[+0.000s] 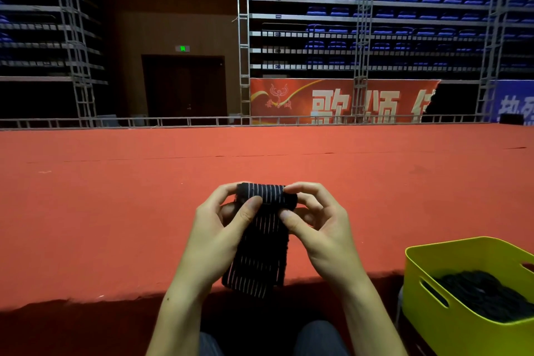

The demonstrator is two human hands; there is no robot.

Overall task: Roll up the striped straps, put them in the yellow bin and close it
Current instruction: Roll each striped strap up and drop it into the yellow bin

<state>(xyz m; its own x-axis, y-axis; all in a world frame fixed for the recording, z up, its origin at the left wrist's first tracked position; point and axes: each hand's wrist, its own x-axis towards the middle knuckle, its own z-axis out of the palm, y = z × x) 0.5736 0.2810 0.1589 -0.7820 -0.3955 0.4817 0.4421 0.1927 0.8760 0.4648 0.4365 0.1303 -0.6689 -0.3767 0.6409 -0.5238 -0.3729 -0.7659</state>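
One striped strap (pixel 260 243) held by two hands, left of the yellow bin (pixel 462 292).

Strap's long axis runs away from the person, rolled end farthest, loose tail hanging toward the knees. Left hand (pixel 222 225) pinches the roll's left side, thumb on top; right hand (pixel 315 222) pinches its right side. One bin, open, dark straps inside, uncountable.

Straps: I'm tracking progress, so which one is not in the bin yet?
The striped strap that the left hand and right hand pinch at its rolled top; the other dark straps lie inside the yellow bin.
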